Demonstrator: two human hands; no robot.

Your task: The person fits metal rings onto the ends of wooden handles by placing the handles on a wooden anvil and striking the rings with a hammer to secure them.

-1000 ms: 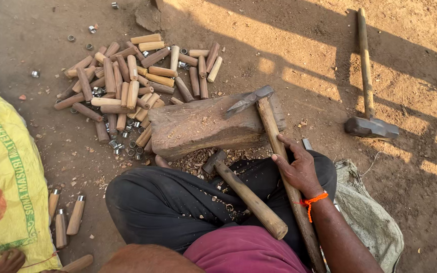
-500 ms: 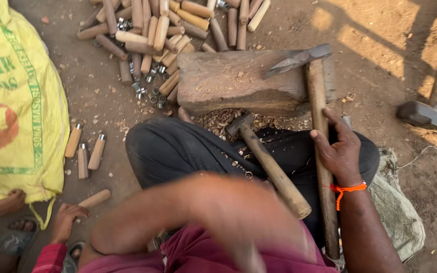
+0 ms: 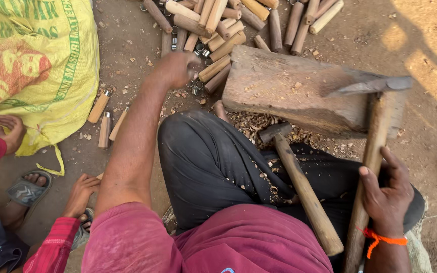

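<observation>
On the right of the head view, the right hand (image 3: 388, 189) is wrapped around the long wooden handle of an adze-type tool (image 3: 373, 151), gripping it at about mid-length; an orange cord circles that wrist. The handle is pale brown, rough and slightly bowed, and its dark, flat metal blade lies across the top right edge of a wooden block (image 3: 299, 88). The block is a thick, weathered slab with a chipped, scarred upper face, resting on the bare ground just beyond the person's knees. At upper centre, the left hand (image 3: 175, 68) is extended forward with the fingers curled loosely downward over the near edge of a pile of wooden handles (image 3: 228, 25); whether it grips anything cannot be told, as the fingertips are hidden. The handles are short, round, light to mid-brown pegs lying criss-crossed, and small metal ferrules (image 3: 198, 86) lie scattered just beside the hand. A hammer (image 3: 299, 184) with a dark head and a stout wooden handle rests across the black trousers, its head near the wood shavings at the foot of the block. Three more ferruled handles (image 3: 104, 121) lie apart on the ground at left, near a yellow printed sack (image 3: 36, 65). Another person's hand (image 3: 8, 131), in a red sleeve, touches the sack's lower edge.
</observation>
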